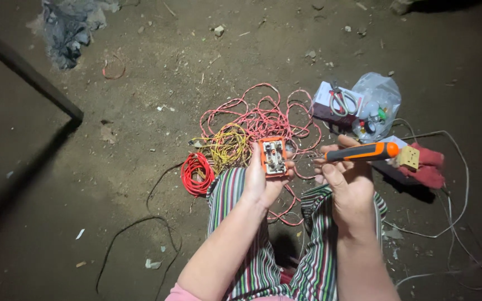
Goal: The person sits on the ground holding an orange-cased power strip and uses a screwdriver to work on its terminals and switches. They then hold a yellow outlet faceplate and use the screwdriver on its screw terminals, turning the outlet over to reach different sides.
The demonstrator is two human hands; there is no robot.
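Observation:
My left hand (264, 181) holds up a small orange-framed switch box (273, 156) with its white inner parts facing me. My right hand (346, 179) grips a screwdriver (364, 152) with an orange and black handle, held level, its tip pointing left toward the box. The two hands are a short gap apart above my striped trousers (308, 267). Behind the box, pink wire (263, 114), yellow wire (227, 144) and a red wire coil (197, 173) lie tangled on the dirt floor.
A white box with scissors (342, 101) on it and a clear plastic bag (377, 105) of small parts lie at the upper right. A red cloth (428, 164) and white cables (458, 206) lie right. A dark beam (29, 72) crosses the upper left.

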